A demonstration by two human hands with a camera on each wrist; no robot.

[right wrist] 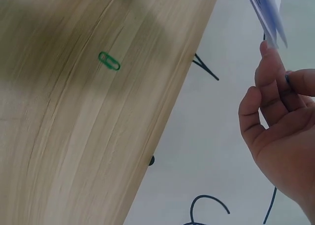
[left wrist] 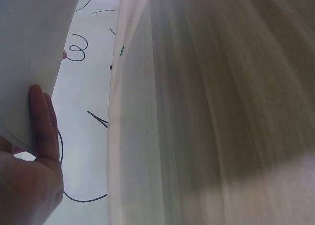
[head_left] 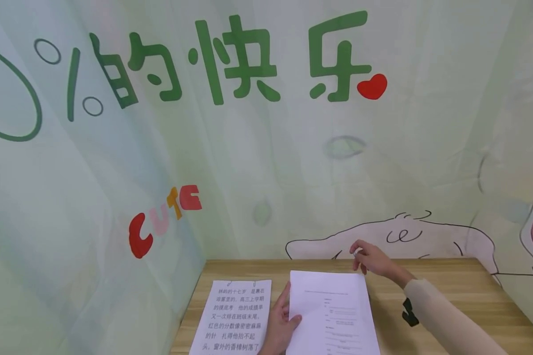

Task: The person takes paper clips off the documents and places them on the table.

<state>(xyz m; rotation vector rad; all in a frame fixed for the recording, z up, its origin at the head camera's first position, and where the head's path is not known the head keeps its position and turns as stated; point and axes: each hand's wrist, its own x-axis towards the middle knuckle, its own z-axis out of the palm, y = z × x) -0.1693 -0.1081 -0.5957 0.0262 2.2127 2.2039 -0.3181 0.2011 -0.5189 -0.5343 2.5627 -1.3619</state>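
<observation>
My left hand (head_left: 282, 323) grips a few printed white sheets (head_left: 328, 291) by their left edge, thumb on the front and fingers behind. The sheets stand tilted above the table, and in the left wrist view the fingers (left wrist: 43, 119) press against their back. At the top right corner of the sheets is my right hand (head_left: 373, 259), thumb and forefinger pinching a small blue paper clip (right wrist: 287, 78), mostly hidden by the fingertips. In the right wrist view the sheets' corner (right wrist: 268, 18) shows two layers slightly apart, right by the fingertips. A green paper clip (right wrist: 109, 61) lies on the table.
To the left lies another printed sheet (head_left: 233, 315) with large text and two clips at its top edge. The wooden table (head_left: 248, 268) ends at a pale printed curtain (head_left: 248, 172). A black device (head_left: 410, 313) is strapped under the right sleeve.
</observation>
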